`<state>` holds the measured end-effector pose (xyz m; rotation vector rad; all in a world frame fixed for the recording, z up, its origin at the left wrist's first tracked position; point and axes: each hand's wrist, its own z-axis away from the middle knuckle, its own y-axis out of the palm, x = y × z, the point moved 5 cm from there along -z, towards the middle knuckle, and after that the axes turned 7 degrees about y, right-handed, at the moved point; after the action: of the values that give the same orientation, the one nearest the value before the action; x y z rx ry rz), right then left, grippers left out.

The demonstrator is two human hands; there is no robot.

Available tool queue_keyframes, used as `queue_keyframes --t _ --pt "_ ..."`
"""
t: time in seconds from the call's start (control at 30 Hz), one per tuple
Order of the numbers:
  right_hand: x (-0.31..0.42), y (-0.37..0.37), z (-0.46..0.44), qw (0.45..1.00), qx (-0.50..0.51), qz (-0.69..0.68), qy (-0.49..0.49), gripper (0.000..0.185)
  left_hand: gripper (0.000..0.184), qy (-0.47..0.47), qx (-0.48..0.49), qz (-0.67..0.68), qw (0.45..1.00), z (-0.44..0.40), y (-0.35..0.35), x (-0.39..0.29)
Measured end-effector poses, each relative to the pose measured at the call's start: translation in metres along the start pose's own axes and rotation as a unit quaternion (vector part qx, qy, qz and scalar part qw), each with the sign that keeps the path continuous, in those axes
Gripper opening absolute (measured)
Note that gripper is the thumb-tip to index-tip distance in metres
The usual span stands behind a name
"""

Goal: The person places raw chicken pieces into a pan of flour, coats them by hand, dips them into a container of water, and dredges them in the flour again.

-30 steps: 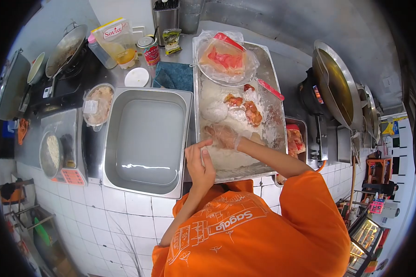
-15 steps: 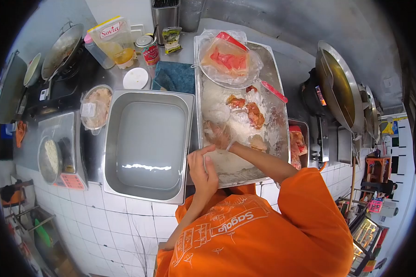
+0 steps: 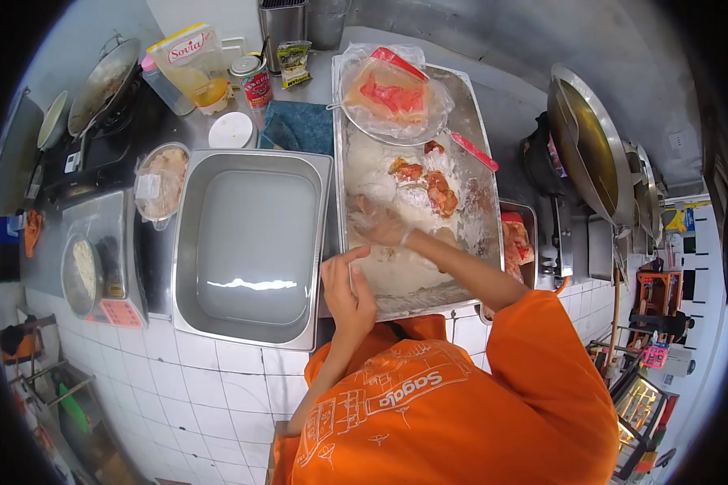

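My right hand [image 3: 380,224], in a clear plastic glove, is down in the flour [image 3: 372,178] at the left side of a large metal tray [image 3: 484,137]. Its fingertips are blurred and dusted with flour, so I cannot tell whether they grip anything. Just beyond it lie reddish marinated meat pieces [image 3: 440,194], partly floured. My bare left hand [image 3: 349,287] is at the tray's near left corner, beside the water pan, fingers extended, thumb apart, holding nothing. A round strainer [image 3: 412,148] at the tray's far end carries a plastic bag [image 3: 392,93] with red-orange contents.
A deep steel pan of water [image 3: 255,242] stands left of the tray. Further left are a scale [image 3: 121,267] with a bowl [image 3: 81,267] and a bagged container [image 3: 162,184]. Right are raw meat in a container [image 3: 516,246] and a wok of oil [image 3: 594,153]. A red-handled tool [image 3: 473,151] lies across the tray.
My right hand has shifted slightly within the flour, and its forearm now covers more of the pale piece near the wrist. My left hand stays at the tray corner. The view has shifted a little.
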<state>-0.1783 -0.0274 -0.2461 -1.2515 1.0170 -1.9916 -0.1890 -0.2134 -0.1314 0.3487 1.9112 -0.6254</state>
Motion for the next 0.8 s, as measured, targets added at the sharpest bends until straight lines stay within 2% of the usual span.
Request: queue_keyframes --t 0.03,0.07,0.13,0.17,0.3,0.4,0.5,0.6,0.67,0.73,0.8 --pt "-0.001 -0.009 0.005 0.999 0.036 -0.016 -0.008 0.075 0.026 0.005 -0.001 -0.001 1.000 0.000 0.000 0.000" --pt "0.008 -0.032 0.013 0.994 0.107 -0.018 0.029 0.080 0.026 0.010 -0.003 -0.002 1.000 -0.001 0.000 0.000" --pt "-0.007 -0.033 0.020 0.983 0.164 -0.002 0.080 0.088 0.026 0.018 -0.003 -0.001 1.000 -0.001 -0.001 -0.002" --pt "-0.034 -0.011 0.014 0.984 0.150 0.018 0.095 0.092 0.026 0.019 -0.003 0.002 1.000 -0.001 -0.001 -0.002" --pt "-0.025 -0.003 0.016 0.973 0.153 0.106 0.140 0.102 0.025 0.015 -0.005 0.011 1.000 -0.001 0.000 -0.002" --pt "-0.024 0.002 0.020 0.971 0.136 0.129 0.145 0.101 0.025 0.020 -0.002 0.010 1.000 -0.002 -0.001 -0.002" --pt "-0.011 -0.001 0.031 0.948 0.206 0.086 0.225 0.099 0.026 0.019 0.007 0.011 1.000 -0.003 -0.001 -0.001" --pt "-0.020 0.020 0.048 0.990 0.078 0.051 0.102 0.080 0.026 0.017 0.010 0.020 1.000 -0.004 -0.001 -0.001" --pt "-0.025 0.029 0.059 0.991 0.058 -0.028 0.119 0.070 0.026 0.018 0.013 0.021 1.000 -0.004 -0.002 0.000" --pt "-0.031 0.034 0.061 0.992 0.035 -0.031 0.115 0.061 0.026 0.018 0.014 0.023 0.999 -0.005 0.000 0.000" --pt "-0.040 0.050 0.054 0.995 0.013 0.039 0.088 0.055 0.026 0.017 0.015 0.024 0.999 -0.005 -0.001 -0.001"
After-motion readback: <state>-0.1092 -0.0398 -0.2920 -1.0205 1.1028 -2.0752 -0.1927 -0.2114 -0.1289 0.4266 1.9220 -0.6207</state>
